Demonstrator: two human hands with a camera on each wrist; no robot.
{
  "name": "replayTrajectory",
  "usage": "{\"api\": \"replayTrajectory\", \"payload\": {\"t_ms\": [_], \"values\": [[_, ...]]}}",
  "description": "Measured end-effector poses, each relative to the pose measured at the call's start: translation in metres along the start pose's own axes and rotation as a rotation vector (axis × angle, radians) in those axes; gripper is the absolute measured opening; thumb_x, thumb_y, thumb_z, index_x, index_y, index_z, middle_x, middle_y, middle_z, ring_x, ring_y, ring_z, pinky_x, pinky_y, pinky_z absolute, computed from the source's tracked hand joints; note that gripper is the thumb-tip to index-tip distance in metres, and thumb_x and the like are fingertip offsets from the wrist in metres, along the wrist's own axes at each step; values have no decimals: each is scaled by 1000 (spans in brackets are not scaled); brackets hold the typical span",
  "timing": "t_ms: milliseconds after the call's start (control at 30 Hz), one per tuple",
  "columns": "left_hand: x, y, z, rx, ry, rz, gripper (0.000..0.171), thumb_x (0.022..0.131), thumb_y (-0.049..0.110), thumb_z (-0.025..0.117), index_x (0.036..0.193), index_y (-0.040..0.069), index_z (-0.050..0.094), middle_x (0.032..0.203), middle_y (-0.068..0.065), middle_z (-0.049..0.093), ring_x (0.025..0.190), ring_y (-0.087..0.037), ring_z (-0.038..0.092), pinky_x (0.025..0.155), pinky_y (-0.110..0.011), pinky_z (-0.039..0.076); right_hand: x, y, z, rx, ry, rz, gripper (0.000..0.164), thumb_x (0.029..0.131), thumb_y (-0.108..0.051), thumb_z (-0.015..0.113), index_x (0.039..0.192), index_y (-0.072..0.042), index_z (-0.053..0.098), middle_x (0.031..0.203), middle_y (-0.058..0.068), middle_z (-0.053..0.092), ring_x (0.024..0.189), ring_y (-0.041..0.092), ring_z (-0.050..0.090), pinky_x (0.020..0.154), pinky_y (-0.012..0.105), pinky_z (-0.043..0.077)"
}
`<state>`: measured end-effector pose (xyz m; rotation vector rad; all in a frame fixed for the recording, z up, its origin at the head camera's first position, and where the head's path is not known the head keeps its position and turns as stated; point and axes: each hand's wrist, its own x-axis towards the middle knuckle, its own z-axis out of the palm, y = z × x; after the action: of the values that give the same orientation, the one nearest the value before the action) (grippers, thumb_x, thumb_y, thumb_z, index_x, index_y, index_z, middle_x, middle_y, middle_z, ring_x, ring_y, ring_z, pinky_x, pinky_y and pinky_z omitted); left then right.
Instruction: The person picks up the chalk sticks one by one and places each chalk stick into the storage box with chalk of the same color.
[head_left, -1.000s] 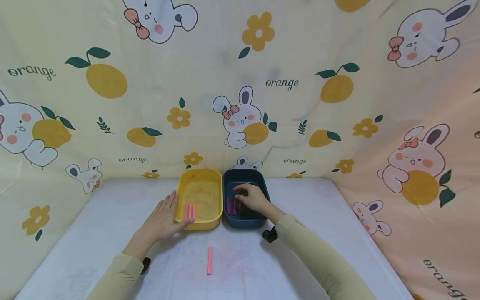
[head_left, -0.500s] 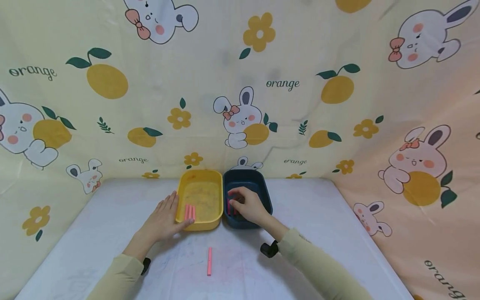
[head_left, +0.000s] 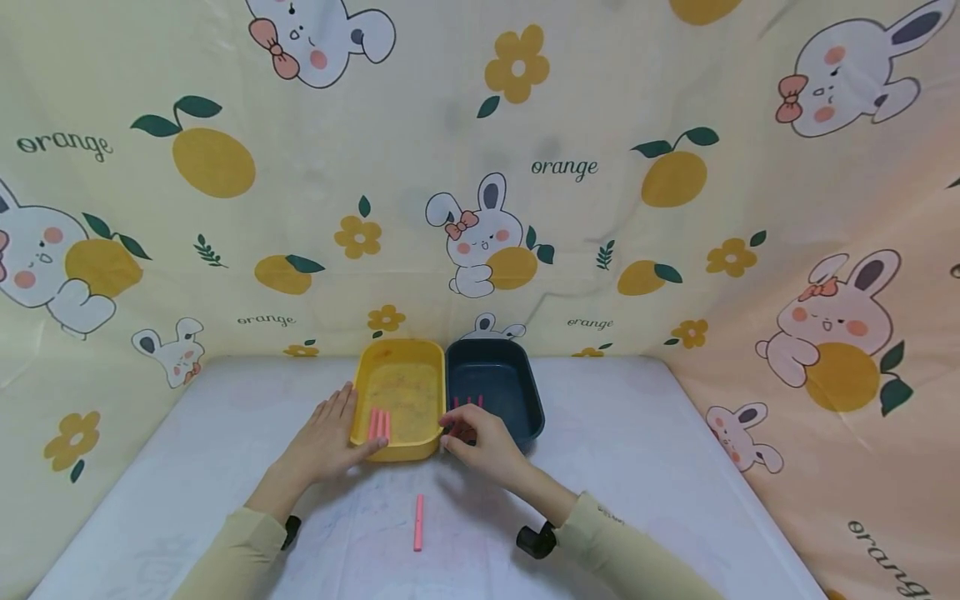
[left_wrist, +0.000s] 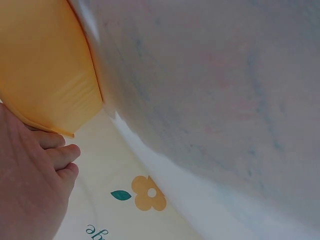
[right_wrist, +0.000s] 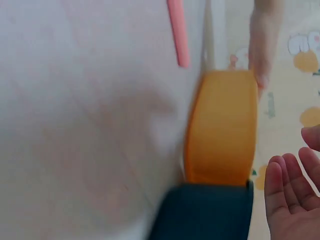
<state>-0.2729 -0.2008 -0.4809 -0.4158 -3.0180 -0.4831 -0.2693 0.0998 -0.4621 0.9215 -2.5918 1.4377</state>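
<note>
My left hand (head_left: 322, 437) rests with straight fingers along the left side of a yellow plastic box (head_left: 405, 379), its thumb over the front left corner. Three pink chalk sticks (head_left: 380, 423) lie side by side inside that box. Right up against it stands a dark blue box (head_left: 491, 371) with pink chalk sticks (head_left: 481, 402) in its front part, partly covered by my right hand (head_left: 487, 442). That hand is over the front rim, and the right wrist view shows its loosely bent fingers (right_wrist: 295, 187) holding nothing. Another pink chalk stick (head_left: 418, 522) lies on the table in front.
A white cloth with faint pink and blue smears covers the table (head_left: 615, 475). Behind the boxes rises a cream curtain (head_left: 420, 125) printed with rabbits and oranges. Each wrist wears a black camera strap, such as the right wrist camera (head_left: 536, 542).
My right hand has drawn back from inside the blue box toward its front rim and slightly left, uncovering the tops of the chalk there. My left hand stays put.
</note>
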Motion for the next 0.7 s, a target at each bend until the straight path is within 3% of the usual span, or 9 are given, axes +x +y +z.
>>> {"api": "replayTrajectory", "payload": {"t_ms": [367, 700], "values": [[0, -1, -1, -8, 4, 3, 116, 95, 75, 51, 158, -16, 18, 168, -32, 15, 153, -51, 21, 125, -63, 19, -25, 1, 26, 17, -122, -28, 26, 95, -4, 73, 121, -1, 69, 113, 15, 68, 94, 11, 67, 82, 27, 60], [-1, -1, 1, -4, -2, 2, 116, 95, 75, 51, 159, -15, 17, 168, -32, 14, 154, -51, 20, 125, -62, 19, -36, 3, 40, 10, -308, 51, 36, 96, -18, 75, 130, -9, 64, 112, 1, 63, 92, 2, 61, 79, 18, 55]]}}
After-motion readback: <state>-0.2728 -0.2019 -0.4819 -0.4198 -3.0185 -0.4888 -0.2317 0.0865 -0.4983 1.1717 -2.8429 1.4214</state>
